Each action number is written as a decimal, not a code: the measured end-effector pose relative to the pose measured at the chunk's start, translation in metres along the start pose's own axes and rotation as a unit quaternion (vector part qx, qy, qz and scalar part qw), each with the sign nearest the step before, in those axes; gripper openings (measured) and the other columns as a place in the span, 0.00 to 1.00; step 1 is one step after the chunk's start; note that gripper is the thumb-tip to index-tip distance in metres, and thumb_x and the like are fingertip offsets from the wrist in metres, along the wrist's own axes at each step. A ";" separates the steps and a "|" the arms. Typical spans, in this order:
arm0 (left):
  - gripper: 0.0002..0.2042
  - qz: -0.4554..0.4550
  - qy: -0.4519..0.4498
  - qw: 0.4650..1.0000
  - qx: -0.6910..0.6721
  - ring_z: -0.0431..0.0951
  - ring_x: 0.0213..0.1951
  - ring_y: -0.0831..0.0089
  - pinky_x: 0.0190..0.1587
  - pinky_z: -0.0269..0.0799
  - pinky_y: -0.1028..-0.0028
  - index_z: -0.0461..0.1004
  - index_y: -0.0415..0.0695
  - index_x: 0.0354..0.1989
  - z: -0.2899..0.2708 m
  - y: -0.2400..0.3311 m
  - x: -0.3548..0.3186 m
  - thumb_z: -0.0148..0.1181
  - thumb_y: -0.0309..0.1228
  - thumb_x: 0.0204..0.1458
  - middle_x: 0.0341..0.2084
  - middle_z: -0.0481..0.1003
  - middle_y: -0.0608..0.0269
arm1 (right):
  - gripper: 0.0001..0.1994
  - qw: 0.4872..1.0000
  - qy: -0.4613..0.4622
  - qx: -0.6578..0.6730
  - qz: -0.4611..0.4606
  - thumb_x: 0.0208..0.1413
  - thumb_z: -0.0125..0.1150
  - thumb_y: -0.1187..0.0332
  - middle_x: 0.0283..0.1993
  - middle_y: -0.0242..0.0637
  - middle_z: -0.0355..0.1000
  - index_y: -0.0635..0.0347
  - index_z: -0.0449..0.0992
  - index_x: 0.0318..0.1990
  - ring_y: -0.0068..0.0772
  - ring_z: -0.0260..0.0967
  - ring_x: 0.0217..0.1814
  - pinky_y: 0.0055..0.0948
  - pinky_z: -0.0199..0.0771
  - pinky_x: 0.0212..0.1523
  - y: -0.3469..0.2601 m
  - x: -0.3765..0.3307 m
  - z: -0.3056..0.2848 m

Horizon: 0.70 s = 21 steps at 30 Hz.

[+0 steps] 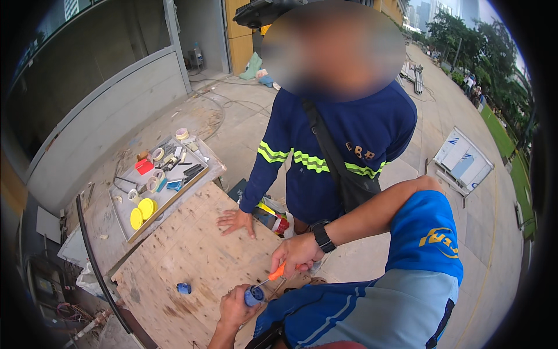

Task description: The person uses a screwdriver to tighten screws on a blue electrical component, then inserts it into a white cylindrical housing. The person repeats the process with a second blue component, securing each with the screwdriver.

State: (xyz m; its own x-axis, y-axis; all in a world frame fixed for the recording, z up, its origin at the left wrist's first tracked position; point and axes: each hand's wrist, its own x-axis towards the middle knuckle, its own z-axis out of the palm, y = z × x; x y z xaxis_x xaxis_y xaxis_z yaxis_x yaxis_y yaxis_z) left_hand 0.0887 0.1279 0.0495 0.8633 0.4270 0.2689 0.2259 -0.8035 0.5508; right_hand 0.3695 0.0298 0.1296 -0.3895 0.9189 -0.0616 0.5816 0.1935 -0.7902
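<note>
Orange-handled screwdriver (278, 272) gripped in right hand (297, 253); left hand (235, 307) clamps blue fitting (253, 296). Keep tip square, fitting steady on plywood table (192, 256).

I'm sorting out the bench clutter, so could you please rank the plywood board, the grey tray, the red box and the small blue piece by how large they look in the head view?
1. plywood board
2. grey tray
3. red box; it lies farther off
4. small blue piece, about alike, so I won't rank the last two.
</note>
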 end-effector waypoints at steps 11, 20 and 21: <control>0.28 -0.074 -0.115 0.979 -0.153 0.83 0.36 0.55 0.40 0.79 0.63 0.73 0.46 0.48 -0.006 -0.008 -0.002 0.75 0.38 0.35 0.31 0.81 0.51 | 0.18 0.923 -0.006 -0.325 -0.206 0.46 0.66 0.71 0.29 0.39 0.75 0.54 0.77 0.47 0.33 0.73 0.27 0.34 0.70 0.22 -0.034 -0.005 -0.025; 0.27 -0.073 -0.050 0.990 -0.113 0.81 0.39 0.51 0.40 0.77 0.59 0.72 0.46 0.49 -0.014 -0.003 0.019 0.71 0.35 0.36 0.37 0.79 0.51 | 0.16 0.975 0.043 -0.217 -0.012 0.50 0.68 0.64 0.35 0.37 0.71 0.53 0.77 0.48 0.38 0.74 0.31 0.35 0.74 0.29 -0.042 0.000 -0.034; 0.27 -0.061 -0.065 0.985 -0.146 0.81 0.38 0.50 0.40 0.77 0.59 0.72 0.46 0.48 -0.015 -0.006 0.019 0.71 0.34 0.35 0.37 0.79 0.51 | 0.17 0.914 -0.003 -0.387 -0.124 0.51 0.62 0.67 0.34 0.34 0.66 0.51 0.76 0.50 0.35 0.71 0.28 0.33 0.73 0.28 -0.052 0.003 -0.039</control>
State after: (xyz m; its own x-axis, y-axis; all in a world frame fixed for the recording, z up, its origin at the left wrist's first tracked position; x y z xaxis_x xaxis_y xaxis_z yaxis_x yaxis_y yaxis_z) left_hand 0.0974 0.1470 0.0631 0.8928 0.4409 0.0926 0.2090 -0.5874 0.7819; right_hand 0.3659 0.0357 0.1939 -0.5803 0.8125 0.0558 0.8048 0.5826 -0.1131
